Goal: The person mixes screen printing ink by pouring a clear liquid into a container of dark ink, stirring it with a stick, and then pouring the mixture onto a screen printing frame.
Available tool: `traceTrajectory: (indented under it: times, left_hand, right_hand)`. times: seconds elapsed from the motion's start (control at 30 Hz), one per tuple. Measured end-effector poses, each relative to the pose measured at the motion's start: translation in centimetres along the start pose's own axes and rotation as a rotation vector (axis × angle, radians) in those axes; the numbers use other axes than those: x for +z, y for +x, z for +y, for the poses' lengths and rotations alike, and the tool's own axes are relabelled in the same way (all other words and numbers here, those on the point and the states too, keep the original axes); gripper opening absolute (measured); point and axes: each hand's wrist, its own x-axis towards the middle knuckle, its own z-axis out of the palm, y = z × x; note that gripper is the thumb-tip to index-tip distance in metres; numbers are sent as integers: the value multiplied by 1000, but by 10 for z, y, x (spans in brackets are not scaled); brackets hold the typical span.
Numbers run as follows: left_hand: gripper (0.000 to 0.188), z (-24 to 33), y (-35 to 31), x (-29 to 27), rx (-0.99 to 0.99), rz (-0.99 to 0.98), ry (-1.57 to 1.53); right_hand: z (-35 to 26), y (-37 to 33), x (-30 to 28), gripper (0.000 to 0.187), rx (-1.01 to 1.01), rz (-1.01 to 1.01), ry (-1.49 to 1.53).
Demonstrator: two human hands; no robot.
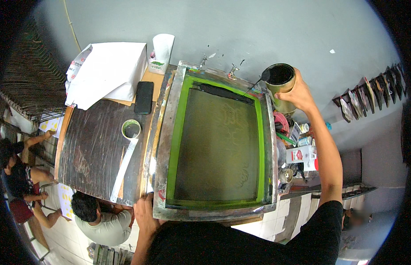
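A screen printing frame (171,176) with a green-bordered mesh lies in front of me. A band of black ink (223,92) spreads along the far end of the mesh. My right hand (298,92) is wrapped round a can (283,105) tilted over the frame's far right corner. Black ink coats the can's mouth, and a thin dark strand hangs from its lip down to the mesh. At the frame's near left corner, my left hand (146,216) is closed over the table edge; its fingers are only partly visible.
On the dark table (95,145) at left are a white paper bundle (112,66), a phone (144,97), a small tub (131,129) and a pale strip (124,170). Bottles and jars (302,154) crowd the right side. A person (101,221) sits near the table's left front.
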Motion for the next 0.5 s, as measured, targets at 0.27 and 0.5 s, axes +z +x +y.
traceTrajectory:
  times: [0.27, 0.5]
  left_hand:
    - [96, -8, -4, 7, 22, 7, -3]
    - [97, -3, 0, 2, 14, -1, -62]
  right_hand:
    - [-46, 23, 16, 101, -25, -67, 61]
    - [-71, 44, 33, 104, -130, -69, 52]
